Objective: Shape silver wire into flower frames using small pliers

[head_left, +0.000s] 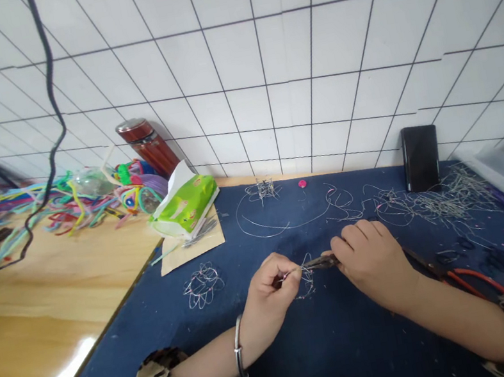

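A small looped piece of thin wire (308, 284) with tiny pink spots is pinched between the thumb and fingers of my left hand (269, 286). My right hand (375, 261) is closed around a pair of dark pliers (320, 262). The pliers' jaws point left and meet the wire beside my left fingertips. Whether the jaws are clamped on it I cannot tell. On the mat to the left lies a wire ring of petal-like loops (203, 285).
The dark blue mat (359, 351) holds loose wires (448, 196), a bundled wire shape (263, 192), a pink bead (302, 184) and a black phone-like slab (421, 157). Red handles (480, 281) lie behind my right forearm. Tissues (187, 206) and a flask (147, 145) stand left.
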A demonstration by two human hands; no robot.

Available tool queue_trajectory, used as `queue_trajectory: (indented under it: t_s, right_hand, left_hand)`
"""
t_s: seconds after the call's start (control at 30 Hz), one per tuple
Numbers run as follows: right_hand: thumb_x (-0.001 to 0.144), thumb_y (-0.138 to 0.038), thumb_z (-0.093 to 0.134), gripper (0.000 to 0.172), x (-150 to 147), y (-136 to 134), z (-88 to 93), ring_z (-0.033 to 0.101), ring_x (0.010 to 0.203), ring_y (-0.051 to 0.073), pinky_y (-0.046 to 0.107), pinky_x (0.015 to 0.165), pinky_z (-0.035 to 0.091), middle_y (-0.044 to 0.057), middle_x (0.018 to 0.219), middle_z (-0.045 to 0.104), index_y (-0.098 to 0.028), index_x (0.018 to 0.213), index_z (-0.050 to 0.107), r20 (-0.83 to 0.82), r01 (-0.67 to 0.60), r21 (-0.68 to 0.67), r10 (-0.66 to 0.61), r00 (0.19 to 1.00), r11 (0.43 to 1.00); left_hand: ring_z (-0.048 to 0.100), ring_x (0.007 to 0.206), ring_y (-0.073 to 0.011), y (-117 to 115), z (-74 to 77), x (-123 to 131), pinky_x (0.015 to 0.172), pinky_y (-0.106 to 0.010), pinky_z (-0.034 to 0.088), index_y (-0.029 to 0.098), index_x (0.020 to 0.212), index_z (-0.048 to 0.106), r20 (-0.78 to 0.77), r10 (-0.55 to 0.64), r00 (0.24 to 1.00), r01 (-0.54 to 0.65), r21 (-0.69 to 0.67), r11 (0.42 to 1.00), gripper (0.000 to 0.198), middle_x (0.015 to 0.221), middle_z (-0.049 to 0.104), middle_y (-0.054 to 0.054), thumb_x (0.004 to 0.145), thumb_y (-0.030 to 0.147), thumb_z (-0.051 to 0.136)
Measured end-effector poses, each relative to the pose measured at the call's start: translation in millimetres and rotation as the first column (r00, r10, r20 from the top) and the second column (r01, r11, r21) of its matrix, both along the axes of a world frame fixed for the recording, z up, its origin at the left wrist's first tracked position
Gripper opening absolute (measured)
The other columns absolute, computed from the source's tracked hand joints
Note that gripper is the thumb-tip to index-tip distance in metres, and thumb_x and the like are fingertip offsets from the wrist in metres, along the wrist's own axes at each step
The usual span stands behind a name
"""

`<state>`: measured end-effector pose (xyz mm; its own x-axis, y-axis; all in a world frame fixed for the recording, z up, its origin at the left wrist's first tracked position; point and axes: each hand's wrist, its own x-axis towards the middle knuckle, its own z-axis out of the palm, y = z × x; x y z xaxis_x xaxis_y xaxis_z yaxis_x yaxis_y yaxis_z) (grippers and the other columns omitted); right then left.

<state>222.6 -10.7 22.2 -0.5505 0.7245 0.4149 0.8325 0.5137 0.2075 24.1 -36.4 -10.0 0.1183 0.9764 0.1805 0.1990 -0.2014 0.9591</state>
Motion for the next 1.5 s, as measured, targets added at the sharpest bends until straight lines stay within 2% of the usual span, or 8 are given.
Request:
queue_trajectory:
  t_s: [0.43,0.67,1.0,1.2,1.5]
  right_hand:
    - [0.087,-0.026,0.04,0.022,-4.7,0.9,-8.4,0.034,0.069,0.019,0.035,0.064,0.022,0.006,0.068,0.046,-0.019,0.072,0.054,0.014,0.034,-0.016,-0.033,0.999,0.999]
    - [0.086,-0.021,0.039,0.021,-5.5,1.7,-10.9,0.035,0.069,0.019,0.034,0.063,0.022,0.006,0.067,0.046,-0.019,0.07,0.053,0.011,0.041,-0.042,-0.04,0.999,0.998]
    - [0.087,-0.026,0.039,0.023,-5.1,1.9,-15.0,0.034,0.068,0.019,0.033,0.062,0.02,0.005,0.067,0.045,-0.02,0.068,0.05,0.008,0.04,-0.053,-0.04,0.999,0.998]
    - [0.082,-0.022,0.046,0.013,-7.0,1.9,-11.4,0.035,0.07,0.019,0.033,0.064,0.022,0.005,0.069,0.046,-0.019,0.072,0.053,-0.011,0.053,-0.05,-0.054,0.998,0.997]
    - [0.082,-0.025,0.046,0.012,-16.2,1.2,-1.5,0.037,0.073,0.02,0.033,0.066,0.024,0.006,0.072,0.048,-0.019,0.072,0.051,-0.044,0.086,-0.058,-0.089,0.995,0.995]
  left_hand:
    - [0.047,0.067,-0.012,-2.1,3.0,1.2,0.064,-0.025,0.036,0.017,0.071,0.056,-0.085,0.064,0.994,-0.051,0.145,0.988,0.012,0.071,0.049,0.0,0.082,0.014,0.052]
    - [0.046,0.066,-0.0121,-2.0,4.5,2.0,0.062,-0.024,0.036,0.018,0.072,0.057,-0.098,0.086,0.991,-0.07,0.153,0.986,0.012,0.071,0.049,0.0,0.082,0.013,0.052]
    - [0.046,0.064,-0.0119,-1.1,5.2,2.0,0.061,-0.025,0.036,0.017,0.07,0.055,-0.112,0.096,0.989,-0.073,0.191,0.979,0.012,0.069,0.048,0.0,0.081,0.012,0.052]
    - [0.046,0.065,-0.0121,0.7,4.3,2.4,0.061,-0.025,0.037,0.017,0.071,0.054,-0.113,0.134,0.985,-0.094,0.307,0.947,0.011,0.069,0.047,0.001,0.079,0.009,0.052]
    - [0.046,0.065,-0.0126,5.3,11.6,0.6,0.062,-0.026,0.038,0.016,0.07,0.054,-0.156,0.247,0.956,-0.141,0.496,0.857,0.012,0.068,0.046,0.0,0.075,0.005,0.054]
